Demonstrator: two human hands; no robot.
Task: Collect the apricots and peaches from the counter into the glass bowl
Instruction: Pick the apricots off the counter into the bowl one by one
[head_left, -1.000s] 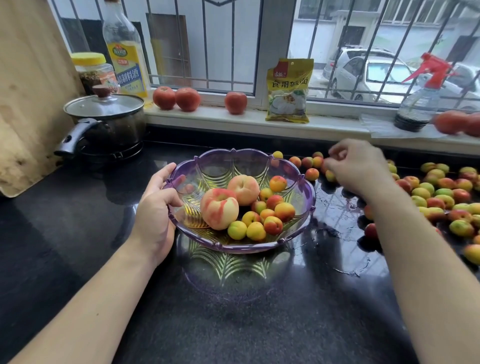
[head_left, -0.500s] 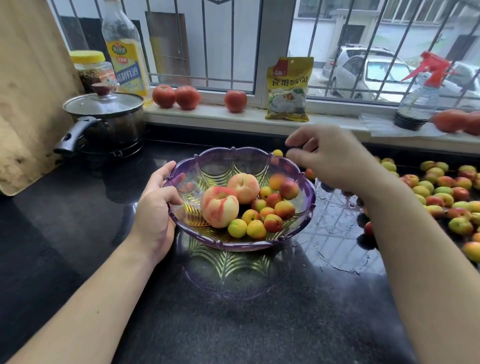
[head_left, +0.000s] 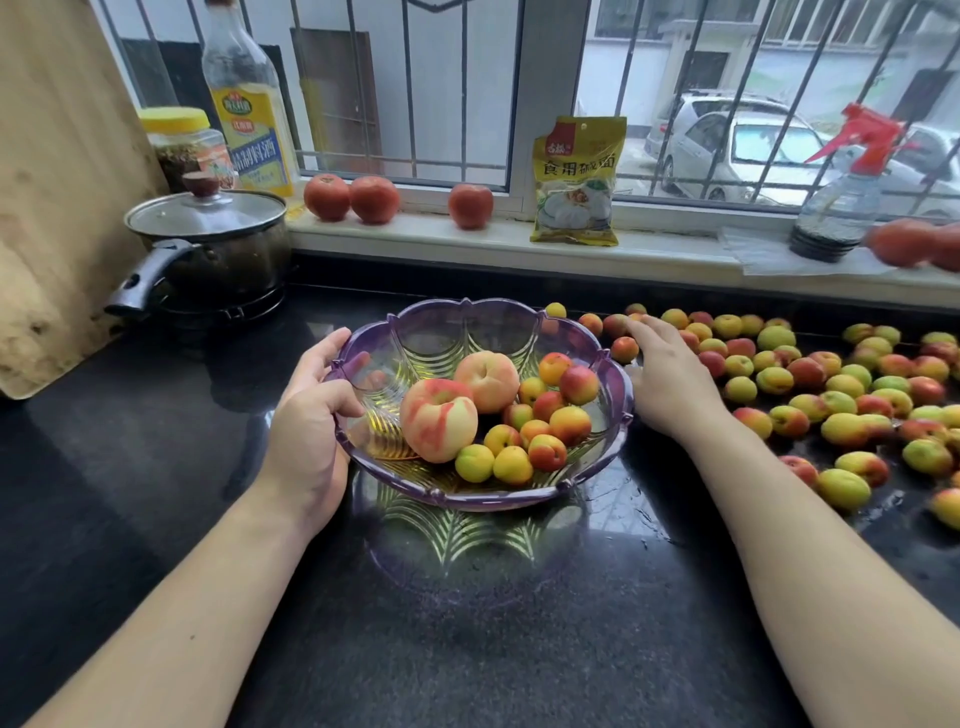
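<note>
The left hand (head_left: 311, 415) grips the rim of the scalloped purple glass bowl (head_left: 618, 410), which holds two peaches (head_left: 439, 418) and some apricots. The right hand (head_left: 662, 379) lies flat, fingers straight, among the round, smooth apricots (head_left: 779, 379) on the glossy, wet counter (head_left: 467, 649). A nudge there could send them rolling.

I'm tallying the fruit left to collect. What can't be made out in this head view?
- Apricots on the counter: cut off by the right edge.
- Apricots under the right hand: hidden by it.
- Fruit deep in the glass bowl: covered by two peaches.
</note>
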